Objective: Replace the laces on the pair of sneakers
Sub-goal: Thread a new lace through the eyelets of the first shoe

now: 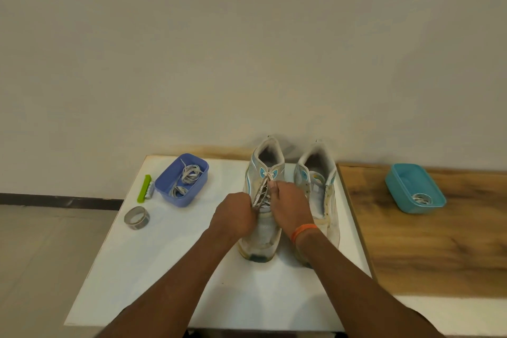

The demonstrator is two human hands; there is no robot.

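Observation:
Two worn white sneakers with teal trim stand side by side on a white table (153,269), toes toward me. The left sneaker (260,239) carries a grey lace (261,191) crossed up its front. My left hand (236,215) pinches the lace near the lowest eyelets. My right hand (290,204), with an orange band at the wrist, pinches the lace higher up. The right sneaker (325,200) has open eyelets and no lace that I can see. A purple tub (167,186) at the left holds several loose grey laces (186,177).
A green brush (144,188) and a roll of tape (137,217) lie left of the sneakers. On the wooden surface at the right sits a teal tub (403,186) with a coiled lace (421,198) inside. A wall stands close behind.

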